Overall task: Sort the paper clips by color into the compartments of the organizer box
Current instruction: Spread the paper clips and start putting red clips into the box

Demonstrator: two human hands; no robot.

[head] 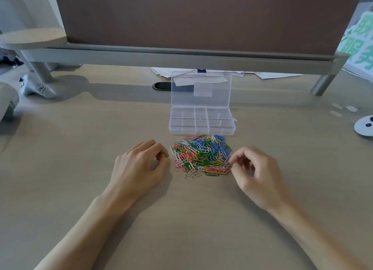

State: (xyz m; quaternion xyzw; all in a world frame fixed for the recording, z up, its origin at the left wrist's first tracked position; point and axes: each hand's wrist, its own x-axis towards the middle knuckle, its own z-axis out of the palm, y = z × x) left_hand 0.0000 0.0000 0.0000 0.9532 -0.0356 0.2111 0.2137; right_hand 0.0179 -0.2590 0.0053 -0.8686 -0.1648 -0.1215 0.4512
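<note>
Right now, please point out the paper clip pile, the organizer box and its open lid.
paper clip pile [201, 156], head view, middle of the heap.
organizer box [202, 131], head view, on its front wall.
lid [200, 90], head view, middle of the clear panel.

The left fingers [145, 146] curl inward, hiding their tips. Whether the right fingers [240, 154] pinch anything from the pile [201, 156] is too small to tell. The left forearm [80, 229] and right forearm [312, 234] run off the bottom edge. Far right of the right fingers, a white disc [364, 127] is cut by the edge. Beyond the fingers, papers [272, 75] lie half hidden under the shelf [181, 56].
</note>
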